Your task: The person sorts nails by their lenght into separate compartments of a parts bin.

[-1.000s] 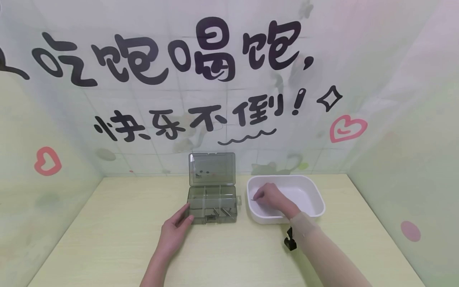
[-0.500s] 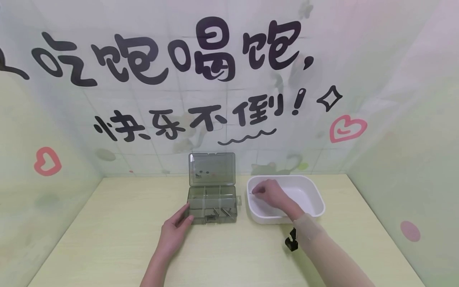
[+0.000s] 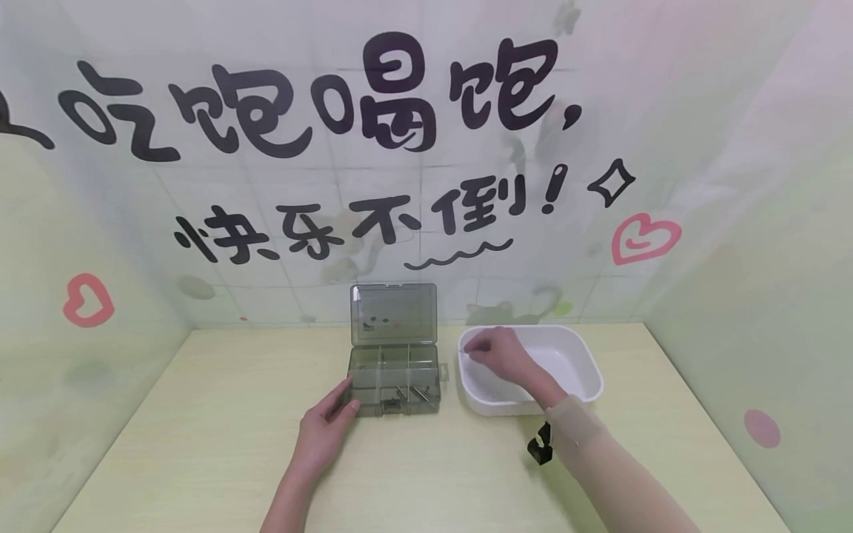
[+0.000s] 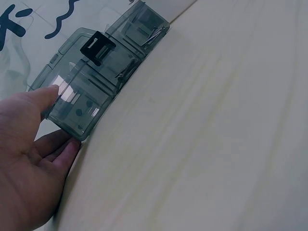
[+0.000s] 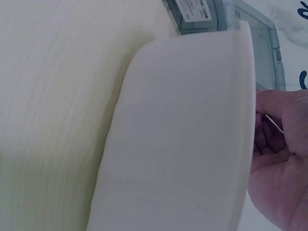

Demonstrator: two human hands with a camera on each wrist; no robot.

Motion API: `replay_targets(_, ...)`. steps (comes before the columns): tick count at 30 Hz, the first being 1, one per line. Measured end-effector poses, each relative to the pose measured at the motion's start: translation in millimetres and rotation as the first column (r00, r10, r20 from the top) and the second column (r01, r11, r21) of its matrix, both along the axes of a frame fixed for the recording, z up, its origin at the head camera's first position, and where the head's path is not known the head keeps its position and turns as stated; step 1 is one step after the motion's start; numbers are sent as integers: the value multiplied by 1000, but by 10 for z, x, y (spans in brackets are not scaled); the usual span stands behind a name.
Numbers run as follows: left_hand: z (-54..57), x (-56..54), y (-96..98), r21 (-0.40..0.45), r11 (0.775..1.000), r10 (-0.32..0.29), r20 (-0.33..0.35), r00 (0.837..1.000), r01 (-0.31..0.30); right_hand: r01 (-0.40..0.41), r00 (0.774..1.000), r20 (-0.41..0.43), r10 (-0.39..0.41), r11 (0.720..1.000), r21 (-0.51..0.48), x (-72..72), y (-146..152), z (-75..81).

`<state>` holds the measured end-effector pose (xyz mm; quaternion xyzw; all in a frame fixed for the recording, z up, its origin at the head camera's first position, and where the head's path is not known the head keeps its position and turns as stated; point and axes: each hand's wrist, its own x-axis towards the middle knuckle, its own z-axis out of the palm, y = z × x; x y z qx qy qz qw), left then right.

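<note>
A translucent grey compartment box (image 3: 365,400) stands with its lid (image 3: 395,314) raised at the back. My left hand (image 3: 323,435) holds its front left corner, thumb (image 4: 45,97) on the front wall and fingers around the side. A threaded screw (image 4: 126,70) lies in the middle front compartment; thin metal pieces (image 4: 154,36) lie in the end one. To the right is a white tub (image 3: 578,363). Over its left side, my right hand (image 3: 501,355) pinches a small thin metal piece (image 5: 274,123), mostly hidden by the fingers. The tub's wall hides some fingers in the right wrist view.
A narrow strip of the pale wooden table (image 3: 440,474) separates box and tub. The printed wall covering (image 3: 300,289) rises close behind both. Under the right sleeve (image 3: 586,429) shows a black clip-like piece (image 3: 541,444). The box's side latch (image 3: 444,371) points toward the tub.
My right hand has risen and shifted slightly left inside the tub toward its left rim, pinching the thin metal piece. The left hand and the box have stayed put.
</note>
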<state>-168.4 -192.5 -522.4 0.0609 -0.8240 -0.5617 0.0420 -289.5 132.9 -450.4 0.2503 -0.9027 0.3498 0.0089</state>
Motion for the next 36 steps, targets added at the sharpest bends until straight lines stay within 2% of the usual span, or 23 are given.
replay_targets(6,-5,-4,-5,3,1000,-4,9,1000,4,-49,999,-6,49,999,-11,48,-154,56)
replay_targets(22,-21,-18,-24,16,1000,-18,4,1000,18,-167,983,73,168,986,-23,207,-730,88)
replay_targets(36,-23,-12,-32,27,999,-20,-9,1000,20,-205,976,68,205,979,-7,289,-1051,23)
